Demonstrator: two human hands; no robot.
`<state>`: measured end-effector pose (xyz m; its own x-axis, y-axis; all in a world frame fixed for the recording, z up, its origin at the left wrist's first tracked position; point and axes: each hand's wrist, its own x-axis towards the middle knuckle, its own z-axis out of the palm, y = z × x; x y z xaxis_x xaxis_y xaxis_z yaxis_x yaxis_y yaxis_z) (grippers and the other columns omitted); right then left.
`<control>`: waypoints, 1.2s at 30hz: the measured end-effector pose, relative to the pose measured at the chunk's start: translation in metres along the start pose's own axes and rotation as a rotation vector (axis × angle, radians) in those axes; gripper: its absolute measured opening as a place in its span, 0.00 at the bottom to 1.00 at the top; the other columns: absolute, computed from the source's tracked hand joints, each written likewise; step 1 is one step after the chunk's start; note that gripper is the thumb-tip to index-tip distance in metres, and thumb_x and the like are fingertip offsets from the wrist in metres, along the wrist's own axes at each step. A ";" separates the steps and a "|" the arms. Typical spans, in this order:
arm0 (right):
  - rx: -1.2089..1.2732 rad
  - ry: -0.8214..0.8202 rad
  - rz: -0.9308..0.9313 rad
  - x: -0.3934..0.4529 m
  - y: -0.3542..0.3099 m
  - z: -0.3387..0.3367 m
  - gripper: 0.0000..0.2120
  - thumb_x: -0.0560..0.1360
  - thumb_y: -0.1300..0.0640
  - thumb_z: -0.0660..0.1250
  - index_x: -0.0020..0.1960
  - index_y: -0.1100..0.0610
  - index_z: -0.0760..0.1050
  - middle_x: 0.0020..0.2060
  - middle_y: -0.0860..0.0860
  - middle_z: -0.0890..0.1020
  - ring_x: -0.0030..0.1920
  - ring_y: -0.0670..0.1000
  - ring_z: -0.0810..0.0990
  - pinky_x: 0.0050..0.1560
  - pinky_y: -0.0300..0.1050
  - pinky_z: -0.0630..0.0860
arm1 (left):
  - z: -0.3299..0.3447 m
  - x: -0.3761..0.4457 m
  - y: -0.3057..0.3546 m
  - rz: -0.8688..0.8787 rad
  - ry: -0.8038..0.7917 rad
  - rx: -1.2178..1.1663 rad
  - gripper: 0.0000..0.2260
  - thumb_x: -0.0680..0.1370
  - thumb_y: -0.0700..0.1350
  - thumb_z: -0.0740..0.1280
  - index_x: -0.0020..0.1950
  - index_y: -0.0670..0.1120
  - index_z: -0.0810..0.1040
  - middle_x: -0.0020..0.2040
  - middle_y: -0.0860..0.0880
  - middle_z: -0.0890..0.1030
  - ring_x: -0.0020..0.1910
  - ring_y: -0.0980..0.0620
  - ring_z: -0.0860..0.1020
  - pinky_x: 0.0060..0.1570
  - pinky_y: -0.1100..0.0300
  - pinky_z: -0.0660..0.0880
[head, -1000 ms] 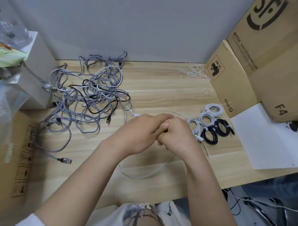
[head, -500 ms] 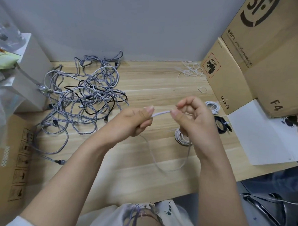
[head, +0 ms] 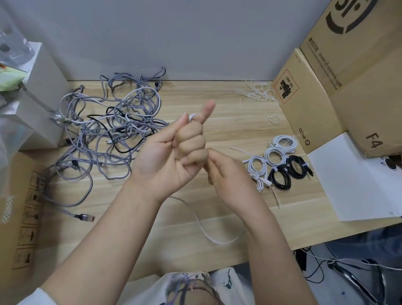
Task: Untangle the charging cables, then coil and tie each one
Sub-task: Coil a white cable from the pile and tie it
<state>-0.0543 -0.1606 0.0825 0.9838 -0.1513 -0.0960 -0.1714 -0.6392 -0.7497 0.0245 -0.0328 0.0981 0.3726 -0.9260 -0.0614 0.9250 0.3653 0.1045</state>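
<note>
In the head view, the white cable [head: 206, 230] is held above the middle of the desk [head: 219, 112]. The left hand [head: 172, 156] has its grip curled around the cable, index finger up. The right hand [head: 226, 176] pinches it just beside. Its slack hangs down toward the desk's near edge in a curve.

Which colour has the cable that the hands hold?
White cable, held by the left hand; head view.
</note>
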 end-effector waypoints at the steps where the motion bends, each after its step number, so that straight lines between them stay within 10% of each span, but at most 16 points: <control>1: -0.045 -0.031 -0.001 -0.001 -0.001 0.000 0.09 0.80 0.48 0.56 0.46 0.46 0.74 0.28 0.47 0.71 0.38 0.60 0.75 0.41 0.54 0.75 | -0.001 0.000 0.002 0.050 0.045 -0.010 0.14 0.82 0.39 0.56 0.64 0.34 0.70 0.30 0.49 0.61 0.28 0.53 0.59 0.32 0.60 0.60; 8: -0.107 -0.136 0.017 -0.005 -0.003 0.005 0.08 0.78 0.50 0.63 0.39 0.47 0.74 0.27 0.47 0.70 0.36 0.52 0.71 0.39 0.48 0.68 | -0.013 0.015 -0.010 0.514 0.448 0.521 0.12 0.82 0.35 0.51 0.62 0.39 0.68 0.26 0.53 0.74 0.23 0.58 0.72 0.27 0.67 0.72; 14: 0.042 0.041 0.018 -0.004 -0.002 -0.002 0.06 0.72 0.53 0.71 0.37 0.51 0.81 0.28 0.43 0.79 0.34 0.44 0.76 0.39 0.45 0.72 | -0.014 0.009 -0.005 0.294 0.403 0.853 0.13 0.82 0.33 0.51 0.66 0.39 0.64 0.42 0.44 0.84 0.40 0.50 0.84 0.44 0.60 0.80; 17: 0.195 0.196 0.048 -0.002 0.000 -0.004 0.03 0.66 0.53 0.76 0.36 0.49 0.82 0.40 0.43 0.85 0.44 0.42 0.83 0.47 0.50 0.78 | -0.013 0.007 -0.006 0.181 0.432 1.108 0.16 0.82 0.34 0.53 0.69 0.41 0.64 0.49 0.42 0.83 0.40 0.56 0.83 0.44 0.65 0.78; 21: 0.063 0.410 -0.022 -0.002 0.003 -0.006 0.07 0.59 0.52 0.77 0.34 0.50 0.80 0.31 0.44 0.80 0.35 0.43 0.77 0.36 0.45 0.73 | -0.013 0.008 -0.007 0.075 0.432 1.502 0.16 0.82 0.36 0.56 0.69 0.41 0.69 0.55 0.45 0.81 0.39 0.66 0.78 0.41 0.73 0.73; 27: 0.090 0.508 -0.276 -0.005 -0.002 -0.017 0.05 0.64 0.62 0.76 0.35 0.57 0.80 0.33 0.39 0.75 0.35 0.35 0.73 0.36 0.27 0.64 | -0.010 0.004 -0.005 -0.027 0.226 1.392 0.09 0.81 0.41 0.56 0.52 0.43 0.75 0.33 0.50 0.79 0.29 0.55 0.76 0.34 0.65 0.72; 36: 0.381 0.637 -0.427 -0.006 -0.018 -0.015 0.05 0.67 0.58 0.74 0.41 0.52 0.79 0.34 0.40 0.76 0.34 0.44 0.75 0.33 0.38 0.68 | -0.008 -0.005 0.000 -0.099 -0.176 0.838 0.12 0.77 0.52 0.64 0.47 0.46 0.81 0.24 0.58 0.62 0.24 0.59 0.57 0.24 0.67 0.56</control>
<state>-0.0575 -0.1601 0.1063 0.7233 -0.4230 0.5459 0.3491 -0.4580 -0.8175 0.0238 -0.0275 0.0901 0.2126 -0.9764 0.0386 0.5670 0.1555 0.8089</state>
